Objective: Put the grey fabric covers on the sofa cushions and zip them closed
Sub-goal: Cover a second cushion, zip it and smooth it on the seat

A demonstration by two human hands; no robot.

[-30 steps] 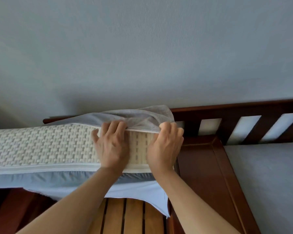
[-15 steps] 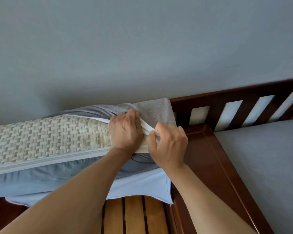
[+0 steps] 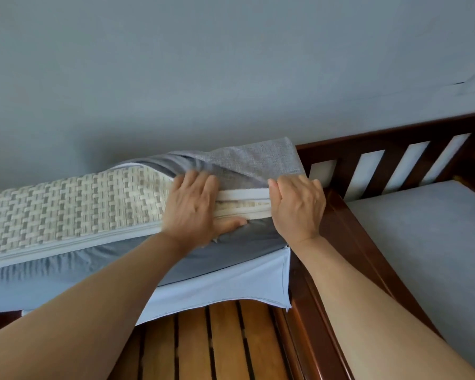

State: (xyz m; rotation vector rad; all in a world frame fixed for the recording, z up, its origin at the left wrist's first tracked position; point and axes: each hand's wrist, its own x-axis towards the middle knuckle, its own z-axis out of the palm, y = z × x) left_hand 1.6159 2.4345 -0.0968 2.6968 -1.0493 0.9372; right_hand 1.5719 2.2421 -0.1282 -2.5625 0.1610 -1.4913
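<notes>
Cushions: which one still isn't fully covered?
The woven-pattern cushion under both hands, its side still bare; the cushion on the right shows only grey.

cushion cut off left, left hand blurred

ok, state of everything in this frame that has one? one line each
cushion: lying on the slats, woven side mostly bare, right end going under the cover
cover: pulled over the right corner only, zip edge open
left hand: flat on the cushion, fingers straight, thumb under the edge
right hand: fingers curled over the cover's zip edge
seat cushion: in place on the frame
slats: partly exposed
</notes>
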